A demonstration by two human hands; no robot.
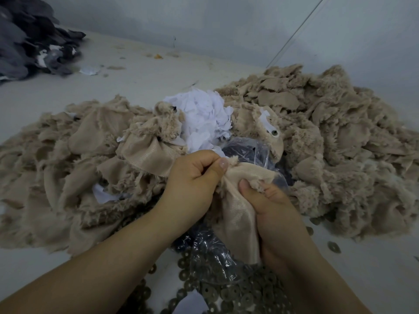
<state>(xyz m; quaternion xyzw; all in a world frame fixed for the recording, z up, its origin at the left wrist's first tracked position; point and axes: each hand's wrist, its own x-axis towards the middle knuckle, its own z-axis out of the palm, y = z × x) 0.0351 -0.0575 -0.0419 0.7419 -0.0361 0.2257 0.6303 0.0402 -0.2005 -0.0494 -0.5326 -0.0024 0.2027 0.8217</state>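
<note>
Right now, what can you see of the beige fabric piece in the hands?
The beige plush piece shows its smooth, ribbed, shiny backing, with fluffy pile at its top edge. It is crumpled. The left hand pinches its upper edge; the right hand grips its right side. Its lower end lies over a clear plastic bag.

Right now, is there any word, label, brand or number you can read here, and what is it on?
There is no readable text anywhere.
The beige fabric piece that the left hand and right hand grip is plain.
The white scraps look blank.
The plastic bag and the washers show no lettering I can make out.
</note>
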